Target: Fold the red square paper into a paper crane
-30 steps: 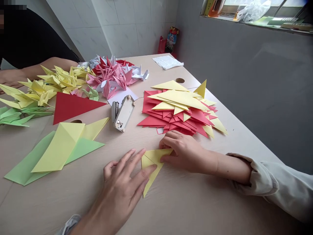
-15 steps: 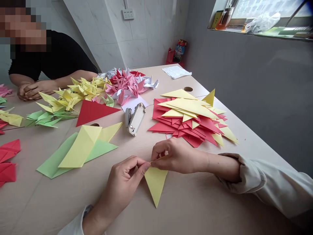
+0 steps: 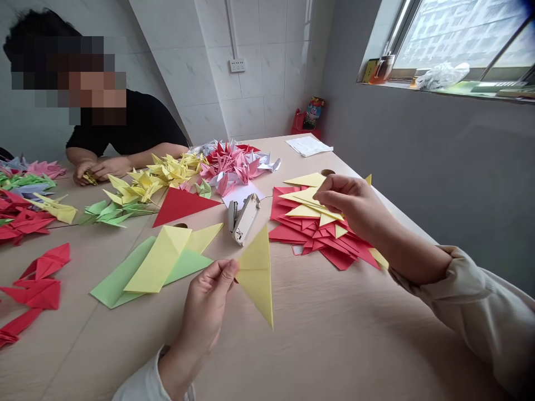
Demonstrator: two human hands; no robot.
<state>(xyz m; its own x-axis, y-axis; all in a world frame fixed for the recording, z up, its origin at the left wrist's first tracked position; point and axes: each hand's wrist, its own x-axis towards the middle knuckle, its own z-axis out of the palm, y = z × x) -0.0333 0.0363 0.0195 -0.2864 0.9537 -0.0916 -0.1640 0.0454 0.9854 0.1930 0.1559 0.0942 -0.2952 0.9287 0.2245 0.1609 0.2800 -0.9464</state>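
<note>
My left hand (image 3: pixel 207 295) holds a folded yellow paper triangle (image 3: pixel 256 273) up off the table by its left edge, with its point hanging down. My right hand (image 3: pixel 355 203) hovers over a heap of red and yellow paper triangles (image 3: pixel 305 225), its fingers curled close together and touching or almost touching the yellow ones on top. Whether those fingers hold a sheet is hidden. A grey stapler (image 3: pixel 244 220) lies to the left of the heap. Beyond it is a large red triangle (image 3: pixel 181 206).
A yellow sheet on a green sheet (image 3: pixel 159 262) lies left of my left hand. Heaps of paper cranes (image 3: pixel 229 170) cover the far table. A co-worker's hands (image 3: pixel 100 170) rest at the far left, near folded red paper (image 3: pixel 37 292). The table's right edge meets a grey wall.
My hands have come apart. The yellow paper has risen off the table in my left hand, and my right hand has moved up over the heap. The view has tilted upward.
</note>
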